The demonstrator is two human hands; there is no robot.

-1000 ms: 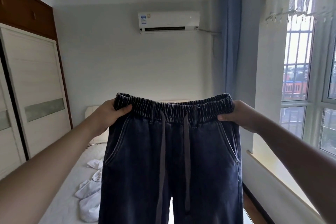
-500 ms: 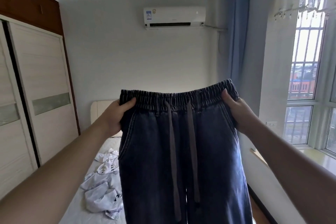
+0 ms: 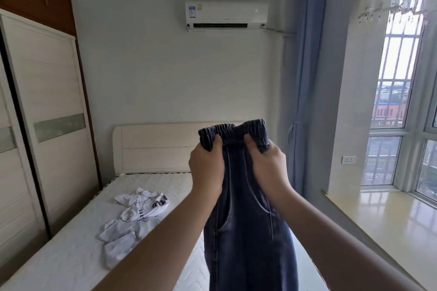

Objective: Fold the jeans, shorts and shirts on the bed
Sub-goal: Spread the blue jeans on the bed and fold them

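Both hands grip the jeans [image 3: 248, 231] by the waistband, held up over the bed [image 3: 71, 255]: left hand [image 3: 207, 168] and right hand [image 3: 268, 168] side by side, fingers curled round the fabric, legs hanging toward 6 o'clock. White shirts [image 3: 134, 217] lie crumpled at 9 o'clock

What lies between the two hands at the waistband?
Head view: only bunched jeans waistband fabric separates the left hand and right hand; nothing else.
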